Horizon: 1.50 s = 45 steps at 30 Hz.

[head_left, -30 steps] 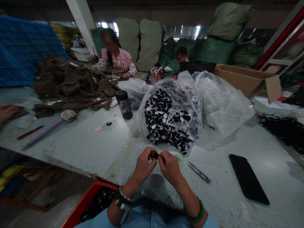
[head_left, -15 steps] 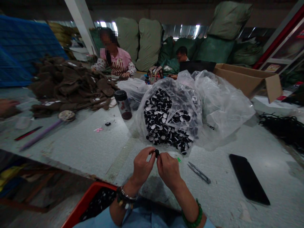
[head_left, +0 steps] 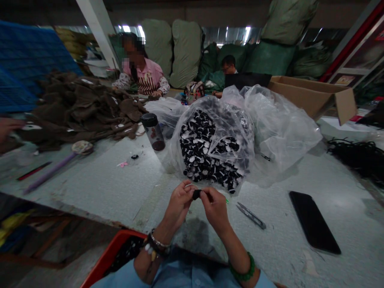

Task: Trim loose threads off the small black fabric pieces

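Head view, left to right: a red crate (head_left: 115,250) sits just below the near edge of the table (head_left: 90,188). The left hand (head_left: 179,205) and right hand (head_left: 214,208) pinch a small black piece (head_left: 196,195) between their fingertips, just in front of a clear plastic bag (head_left: 214,148) of black-and-white pieces. Farther right on the table lie snips (head_left: 251,216), then a black phone (head_left: 314,222).

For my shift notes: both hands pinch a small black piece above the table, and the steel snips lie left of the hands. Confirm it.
Wrong on one point: the head view shows the steel snips right of the left hand and right hand, which do pinch the small black piece above the table.
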Tool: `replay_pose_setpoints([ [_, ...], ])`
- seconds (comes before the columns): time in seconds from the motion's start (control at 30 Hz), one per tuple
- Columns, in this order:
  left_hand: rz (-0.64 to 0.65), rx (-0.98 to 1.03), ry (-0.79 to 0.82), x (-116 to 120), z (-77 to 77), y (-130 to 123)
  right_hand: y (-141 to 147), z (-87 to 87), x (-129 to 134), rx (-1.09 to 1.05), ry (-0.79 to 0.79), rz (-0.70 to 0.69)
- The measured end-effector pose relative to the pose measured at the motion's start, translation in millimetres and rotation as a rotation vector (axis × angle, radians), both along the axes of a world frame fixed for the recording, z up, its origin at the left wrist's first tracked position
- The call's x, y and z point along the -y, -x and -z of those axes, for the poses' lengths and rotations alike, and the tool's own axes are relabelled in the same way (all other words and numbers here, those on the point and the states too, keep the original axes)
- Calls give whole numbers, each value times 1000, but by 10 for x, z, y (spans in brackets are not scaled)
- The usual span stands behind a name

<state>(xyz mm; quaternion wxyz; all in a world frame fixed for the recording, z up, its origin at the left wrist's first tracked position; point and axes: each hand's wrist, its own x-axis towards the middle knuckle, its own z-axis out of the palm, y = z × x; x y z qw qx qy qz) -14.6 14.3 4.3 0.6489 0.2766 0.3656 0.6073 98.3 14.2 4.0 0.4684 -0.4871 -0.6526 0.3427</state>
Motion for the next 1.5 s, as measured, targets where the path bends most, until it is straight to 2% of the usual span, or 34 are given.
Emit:
replay_pose_setpoints([
  [0.13,-6,78,51,-22,26,-62,10,126,-56,-740,459,-165],
  [0.2,4,121,90,-34,28,-88,-5,188,-76,-960,607,-286],
  [0.27,21,130,91,-41,25,-99,-45,227,-88,-1048,681,-380],
  [0.37,71,33,21,-55,14,-71,-149,215,-108,-968,681,-451],
  [0.53,241,-267,-91,-96,-20,35,-320,96,-186,-544,564,-408],
  [0.6,266,-377,-116,-106,-40,57,-338,78,-206,-443,556,-428],
  [0.67,237,-461,-136,-101,-63,61,-326,92,-206,-455,561,-427],
  [0.9,52,-687,-185,51,-81,11,-210,203,-117,-667,469,-250],
  [1.07,-70,-819,-164,99,-33,-49,-173,208,-50,-601,422,-214],
  [1.13,-124,-781,-128,92,-35,-62,-175,204,-31,-557,410,-213],
  [1.2,-114,-623,-74,81,-50,-55,-182,201,-17,-586,415,-222],
  [1.37,132,27,153,78,-60,5,-163,151,-6,-849,487,-314],
  [1.43,197,186,241,86,-51,19,-142,117,-5,-913,520,-359],
  [1.5,190,225,267,88,-44,23,-129,91,-4,-934,551,-402],
])
